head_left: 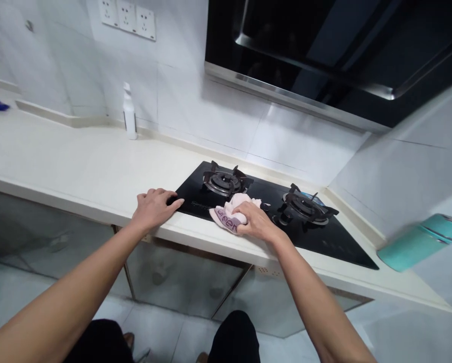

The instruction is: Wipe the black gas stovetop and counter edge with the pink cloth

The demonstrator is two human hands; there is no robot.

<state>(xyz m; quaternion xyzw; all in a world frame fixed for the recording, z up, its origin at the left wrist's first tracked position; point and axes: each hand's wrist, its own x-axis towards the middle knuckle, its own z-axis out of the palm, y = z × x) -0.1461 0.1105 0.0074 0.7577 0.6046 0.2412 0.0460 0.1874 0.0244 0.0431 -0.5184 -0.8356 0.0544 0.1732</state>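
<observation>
Two hands are seen at the black glass hob (335,247): the left hand (154,209) is laid open, empty, fingertips on the hob's edge; a pink cloth (228,214) is clenched under the fingers of the right hand (256,224), one burner grate (305,205) just ahead of them.

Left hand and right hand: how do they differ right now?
The left hand is empty and rests on the counter edge, while the right hand is closed over a pink cloth. The left hand's fingertips reach the rim of the black glass stove; the right hand sits further in, over the glass. Both are bare and palm-down.
</observation>
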